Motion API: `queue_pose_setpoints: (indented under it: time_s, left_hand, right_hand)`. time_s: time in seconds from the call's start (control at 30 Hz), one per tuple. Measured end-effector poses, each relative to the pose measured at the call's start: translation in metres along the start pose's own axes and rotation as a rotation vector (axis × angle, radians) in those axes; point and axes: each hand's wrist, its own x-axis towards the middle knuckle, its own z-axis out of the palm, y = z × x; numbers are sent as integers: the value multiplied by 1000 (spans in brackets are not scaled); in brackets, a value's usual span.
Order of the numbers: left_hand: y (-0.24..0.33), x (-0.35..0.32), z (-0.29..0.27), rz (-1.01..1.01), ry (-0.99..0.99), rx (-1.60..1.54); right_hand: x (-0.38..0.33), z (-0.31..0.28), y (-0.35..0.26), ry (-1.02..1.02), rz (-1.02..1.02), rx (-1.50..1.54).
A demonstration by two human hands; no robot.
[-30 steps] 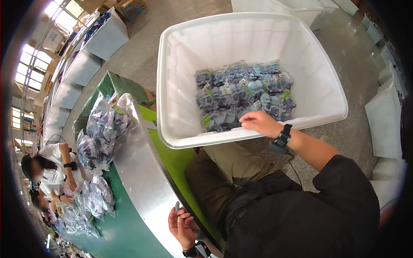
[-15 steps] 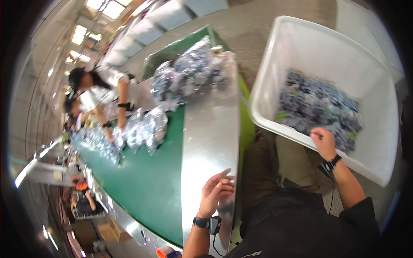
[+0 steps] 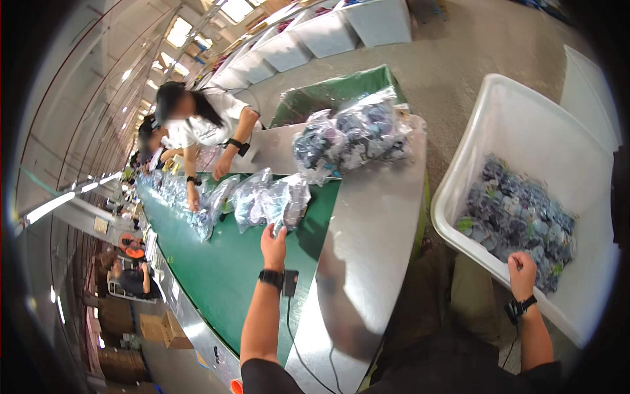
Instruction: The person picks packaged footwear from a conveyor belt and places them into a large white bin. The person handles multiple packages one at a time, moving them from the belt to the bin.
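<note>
Left hand reaches over the green belt, fingertips touching a clear bagged packet; whether it pinches is unclear. Right hand sits curled among dark packets in the white bin, its fingers partly buried.

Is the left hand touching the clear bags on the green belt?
Touching. In the head view the left hand reaches over the green belt, and its fingertips overlap the lower edge of the nearest clear bag, with no gap visible.
</note>
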Motion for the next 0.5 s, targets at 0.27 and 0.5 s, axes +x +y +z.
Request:
queue_pose_setpoints:
  time_s: [0.27,0.5]
  left_hand:
    - [-62,88,11,-383,76,190]
    - [-33,18,7,-468,-57,-153]
  right_hand:
    - [-1,7,8,-20,-3,-48]
    - [-4,10,0,-8,-26,-77]
